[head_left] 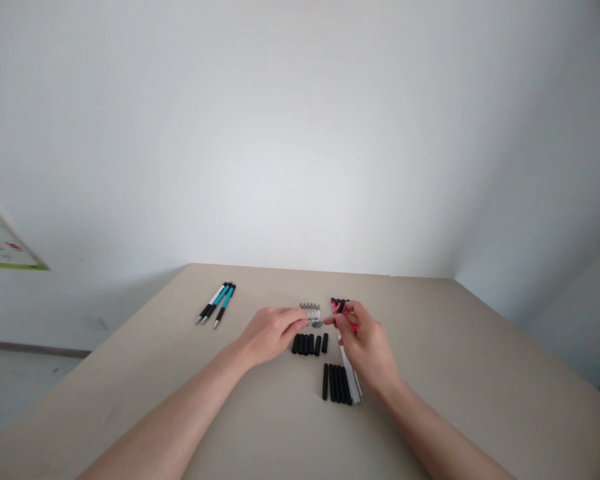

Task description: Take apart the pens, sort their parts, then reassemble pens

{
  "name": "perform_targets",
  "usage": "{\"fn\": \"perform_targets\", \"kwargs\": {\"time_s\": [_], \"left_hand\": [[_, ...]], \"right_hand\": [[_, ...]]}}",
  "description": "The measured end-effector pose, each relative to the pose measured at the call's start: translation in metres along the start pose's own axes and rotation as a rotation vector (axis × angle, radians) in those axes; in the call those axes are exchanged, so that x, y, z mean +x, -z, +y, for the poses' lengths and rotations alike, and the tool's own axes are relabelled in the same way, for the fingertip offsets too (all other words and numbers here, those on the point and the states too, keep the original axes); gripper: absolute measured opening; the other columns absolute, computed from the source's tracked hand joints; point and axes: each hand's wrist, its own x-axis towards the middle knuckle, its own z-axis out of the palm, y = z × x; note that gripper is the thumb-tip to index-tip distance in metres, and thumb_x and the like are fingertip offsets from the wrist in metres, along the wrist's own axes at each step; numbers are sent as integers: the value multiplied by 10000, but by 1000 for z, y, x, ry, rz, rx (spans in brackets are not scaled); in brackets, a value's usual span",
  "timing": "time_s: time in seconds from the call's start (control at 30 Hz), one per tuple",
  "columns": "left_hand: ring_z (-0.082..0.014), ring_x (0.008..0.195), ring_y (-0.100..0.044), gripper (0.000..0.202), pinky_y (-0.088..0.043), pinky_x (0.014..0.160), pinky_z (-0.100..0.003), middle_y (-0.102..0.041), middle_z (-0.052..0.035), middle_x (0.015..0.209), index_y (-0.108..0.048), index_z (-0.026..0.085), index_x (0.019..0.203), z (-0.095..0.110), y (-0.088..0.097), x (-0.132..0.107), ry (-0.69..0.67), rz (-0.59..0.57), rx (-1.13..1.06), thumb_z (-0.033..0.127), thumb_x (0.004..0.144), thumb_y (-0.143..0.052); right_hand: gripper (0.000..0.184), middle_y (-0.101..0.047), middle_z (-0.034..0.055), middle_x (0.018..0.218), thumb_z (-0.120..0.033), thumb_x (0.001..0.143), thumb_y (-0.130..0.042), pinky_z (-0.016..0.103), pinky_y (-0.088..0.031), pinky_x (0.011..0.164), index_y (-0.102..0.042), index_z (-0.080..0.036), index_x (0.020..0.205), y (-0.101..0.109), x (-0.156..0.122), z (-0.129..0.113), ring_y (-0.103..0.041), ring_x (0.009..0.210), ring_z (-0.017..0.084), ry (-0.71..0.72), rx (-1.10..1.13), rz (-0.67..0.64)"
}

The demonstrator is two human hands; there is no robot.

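My left hand (274, 332) rests on the beige table (430, 373) with its fingers curled, the fingertips pinching a small silver pen tip by the row of silver tips (311, 311). My right hand (364, 345) is closed round a pen part with red and black on it (341, 307), its tip meeting my left fingers. Below the hands lie a row of short black grips (310, 344) and a row of longer black barrels (335, 383) with thin white refills (353, 383) beside them.
Three assembled pens (217, 303), teal, white and black, lie at the table's far left. A plain white wall stands behind the table. A poster (0, 243) hangs on the wall at the left edge. The floor shows at the lower left.
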Motion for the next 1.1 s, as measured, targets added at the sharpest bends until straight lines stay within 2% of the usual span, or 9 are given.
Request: {"fn": "perform_targets", "kwargs": {"time_s": [0.1, 0.23, 0.5, 0.7, 0.87, 1.1], "left_hand": [[-109, 617, -552, 249, -385, 600, -194, -650, -8, 758, -605, 198, 904, 0, 0, 0, -7, 2, -2, 280, 958, -376], [-110, 619, -560, 249, -389, 600, -194, -655, -11, 765, -607, 199, 913, 1, 1, 0, -13, 7, -6, 279, 959, -375], [-112, 616, -565, 248, -388, 592, -200, -656, -9, 768, -610, 208, 947, 2, 2, -1, -9, 5, -18, 278, 959, -372], [-112, 620, -562, 252, -397, 602, -200, -653, -13, 762, -609, 201, 930, 2, 2, 0, -15, -6, -26, 273, 959, -369], [-112, 627, -564, 248, -388, 599, -202, -648, -5, 758, -601, 200, 902, 2, 1, 0, -23, -11, -11, 281, 961, -374], [-109, 623, -555, 251, -383, 599, -203, -637, -3, 746, -596, 199, 897, 2, 1, 0, -35, -15, -10, 286, 962, -369]], "right_hand": [[210, -676, 60, 831, -393, 895, -441, 243, -467, 547, -509, -195, 922, 0, -1, -2, -620, 677, 172, 20, 53, -7], [209, -631, 34, 750, -385, 864, -509, 247, -474, 592, -569, -184, 859, 0, -3, -6, -582, 653, 156, 82, 92, 60], [196, -656, 66, 854, -349, 821, -563, 243, -490, 553, -575, -169, 897, -4, -4, -4, -631, 706, 180, 1, 228, 56], [142, -663, 47, 772, -300, 835, -528, 238, -469, 532, -584, -174, 870, -2, -5, -7, -624, 646, 165, 17, 176, 3], [121, -671, 40, 782, -261, 834, -510, 253, -480, 585, -595, -179, 853, 0, -5, -7, -619, 648, 158, 57, 92, -38], [138, -686, 42, 776, -282, 850, -501, 237, -470, 543, -585, -176, 880, -1, -5, -9, -637, 648, 160, 59, 111, -72]]}}
